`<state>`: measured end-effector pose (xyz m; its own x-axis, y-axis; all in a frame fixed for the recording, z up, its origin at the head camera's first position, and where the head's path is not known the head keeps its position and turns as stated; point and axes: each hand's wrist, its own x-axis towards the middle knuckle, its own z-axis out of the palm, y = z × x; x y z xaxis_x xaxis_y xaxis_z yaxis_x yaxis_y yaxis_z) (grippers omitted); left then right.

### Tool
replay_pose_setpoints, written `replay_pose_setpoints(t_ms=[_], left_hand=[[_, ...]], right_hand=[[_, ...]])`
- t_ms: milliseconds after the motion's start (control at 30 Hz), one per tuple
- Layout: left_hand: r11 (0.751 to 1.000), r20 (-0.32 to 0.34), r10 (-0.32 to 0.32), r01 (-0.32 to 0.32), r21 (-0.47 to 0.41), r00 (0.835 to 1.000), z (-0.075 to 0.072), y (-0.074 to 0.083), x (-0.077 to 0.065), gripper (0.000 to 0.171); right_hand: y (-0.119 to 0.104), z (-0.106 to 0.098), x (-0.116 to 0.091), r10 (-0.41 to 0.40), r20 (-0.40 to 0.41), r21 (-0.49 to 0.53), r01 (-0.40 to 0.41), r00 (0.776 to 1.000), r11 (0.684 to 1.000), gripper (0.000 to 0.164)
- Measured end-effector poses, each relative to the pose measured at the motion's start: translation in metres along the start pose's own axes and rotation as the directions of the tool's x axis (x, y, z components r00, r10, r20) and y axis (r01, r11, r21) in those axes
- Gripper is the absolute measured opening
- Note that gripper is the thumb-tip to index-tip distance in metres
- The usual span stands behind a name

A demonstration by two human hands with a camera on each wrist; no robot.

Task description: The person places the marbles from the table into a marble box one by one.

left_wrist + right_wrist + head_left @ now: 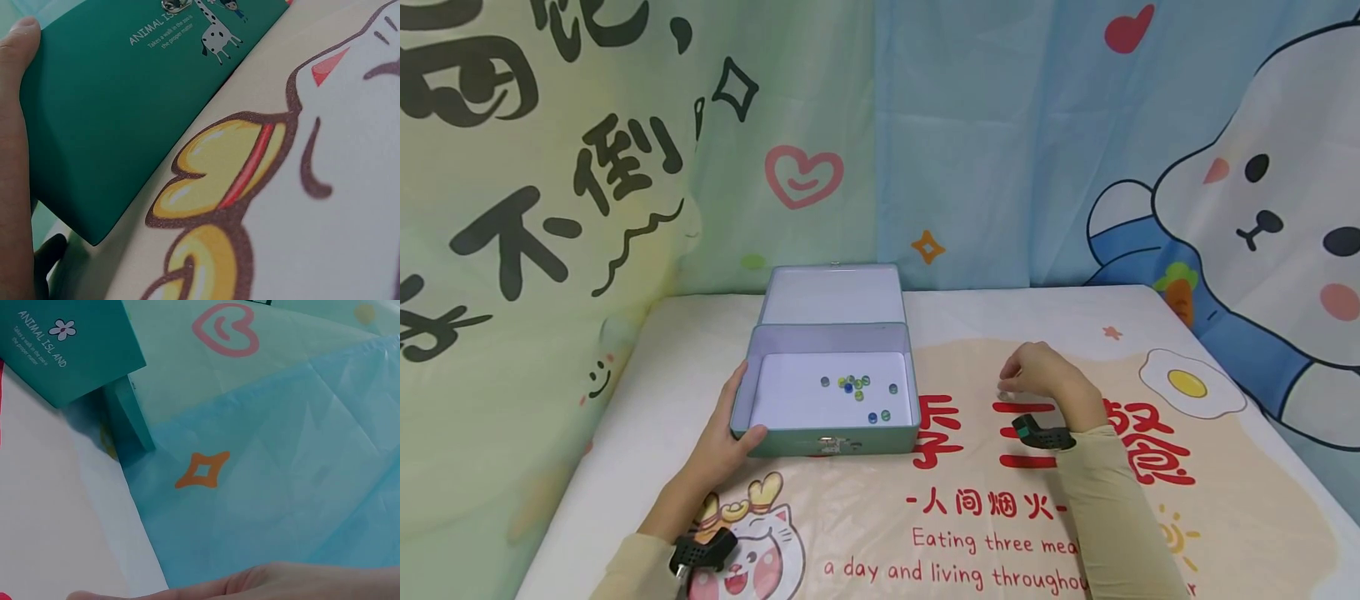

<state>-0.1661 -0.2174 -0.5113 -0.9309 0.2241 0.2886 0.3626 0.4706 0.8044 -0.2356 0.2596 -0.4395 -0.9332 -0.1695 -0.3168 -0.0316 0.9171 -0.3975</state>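
A green metal box [782, 443] with a white inside stands on the table, its hinged lid [832, 296] raised at the back. Several small glass marbles, among them a blue marble [848, 388], lie on its floor, mostly toward the right. My left hand [718, 429] grips the box at its left side, thumb over the front corner; the left wrist view shows this thumb against the green wall [94, 125]. To the right of the box, my right hand [1041, 373] is low over the tablecloth, fingers bent down, pinching a small, pale glassy marble [1003, 396] at the fingertips.
A printed tablecloth [985, 325] with red lettering covers the table. Behind it hangs a patterned curtain [955, 150], close at the back of the lid. Dark bands sit on both wrists, such as the right wristband [1043, 434].
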Motion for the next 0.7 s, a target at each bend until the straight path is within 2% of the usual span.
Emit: replay_pose_setpoints(t_ms=[367, 700], left_hand=[[1.0, 0.002, -0.004, 0.004, 0.003, 1.0, -0.0004, 0.0032, 0.0, 0.095], [1.0, 0.003, -0.006, 0.006, -0.001, 1.0, -0.0003, 0.0019, 0.0002, 0.094]], right_hand=[[-0.0067, 0.0046, -0.0028, -0.004, 0.031, -0.018, 0.004, 1.0, 1.0, 0.015], [-0.0085, 0.0065, -0.0024, -0.061, 0.056, -0.02, 0.062, 0.997, 0.998, 0.012]])
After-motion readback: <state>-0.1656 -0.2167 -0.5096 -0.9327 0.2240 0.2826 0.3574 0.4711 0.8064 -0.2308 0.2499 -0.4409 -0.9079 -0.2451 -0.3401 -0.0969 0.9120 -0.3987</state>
